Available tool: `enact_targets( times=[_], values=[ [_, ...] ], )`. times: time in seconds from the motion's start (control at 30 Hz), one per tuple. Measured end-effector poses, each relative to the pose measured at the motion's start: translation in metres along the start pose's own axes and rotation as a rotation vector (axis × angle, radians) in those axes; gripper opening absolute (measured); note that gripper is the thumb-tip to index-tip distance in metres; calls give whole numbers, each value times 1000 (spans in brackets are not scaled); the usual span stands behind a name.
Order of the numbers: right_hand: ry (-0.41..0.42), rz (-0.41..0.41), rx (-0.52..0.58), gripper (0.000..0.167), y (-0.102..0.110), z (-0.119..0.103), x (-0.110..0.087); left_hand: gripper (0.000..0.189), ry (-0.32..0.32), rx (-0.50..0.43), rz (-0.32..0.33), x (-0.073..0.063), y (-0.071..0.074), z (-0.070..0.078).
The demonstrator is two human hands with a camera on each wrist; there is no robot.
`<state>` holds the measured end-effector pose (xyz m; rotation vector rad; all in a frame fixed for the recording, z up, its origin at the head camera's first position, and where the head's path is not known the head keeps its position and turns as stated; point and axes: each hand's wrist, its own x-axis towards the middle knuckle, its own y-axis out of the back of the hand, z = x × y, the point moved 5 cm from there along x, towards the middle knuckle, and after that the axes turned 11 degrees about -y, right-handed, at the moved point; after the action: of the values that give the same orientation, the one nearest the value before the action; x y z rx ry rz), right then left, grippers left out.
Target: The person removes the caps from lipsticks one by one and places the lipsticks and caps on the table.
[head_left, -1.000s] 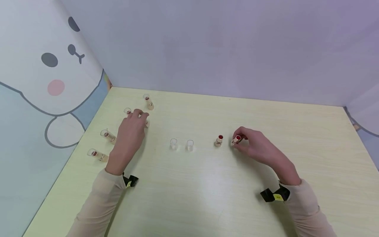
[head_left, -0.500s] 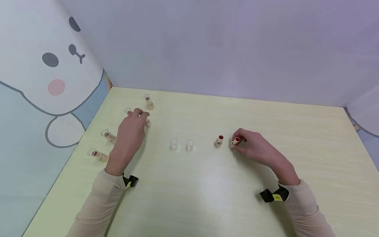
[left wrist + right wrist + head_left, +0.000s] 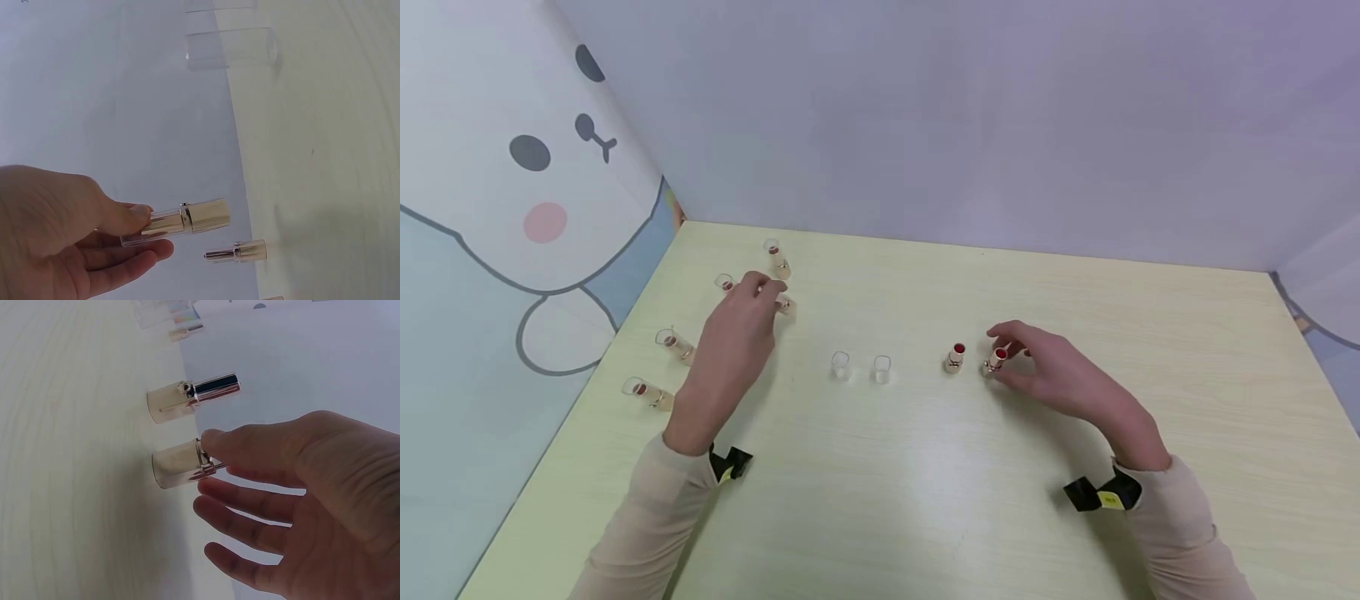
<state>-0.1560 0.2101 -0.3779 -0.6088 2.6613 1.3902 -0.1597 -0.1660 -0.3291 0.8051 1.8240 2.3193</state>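
My left hand (image 3: pixel 730 358) pinches a gold lipstick (image 3: pixel 206 215) with a clear cap on, thumb and fingers around the cap end. In the head view, that hand partly covers this lipstick at the table's left side. Over on the right, an uncapped lipstick (image 3: pixel 996 362) stands upright with its dark red end up. Beside it is my right hand (image 3: pixel 1060 375), fingers parted and thumb right at the lipstick's collar in the right wrist view. A second uncapped lipstick (image 3: pixel 954 358) stands just left of that one. Two clear caps (image 3: pixel 841 367) stand mid-table.
Several capped lipsticks are arranged along the table's left side, including one at the back (image 3: pixel 779 262) and two nearer the front, such as this lipstick (image 3: pixel 677 346). Another capped lipstick (image 3: pixel 726 284) is partly hidden behind the left hand. A pale curtain (image 3: pixel 962 125) borders the back edge.
My left hand has shifted slightly right and back with its capped lipstick. My right hand's fingers have spread away from the uncapped lipstick, which stays upright, slightly left of its earlier place.
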Motion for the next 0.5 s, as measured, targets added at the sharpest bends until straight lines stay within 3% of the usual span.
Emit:
enact_targets(
  times=[0.3, 0.5],
  values=[
    [10, 40, 10, 55, 9, -4, -5, 22, -10, -117, 22, 1, 6, 8],
    [52, 139, 50, 56, 14, -11, -7, 22, -10, -187, 52, 1, 8, 14]
  ],
)
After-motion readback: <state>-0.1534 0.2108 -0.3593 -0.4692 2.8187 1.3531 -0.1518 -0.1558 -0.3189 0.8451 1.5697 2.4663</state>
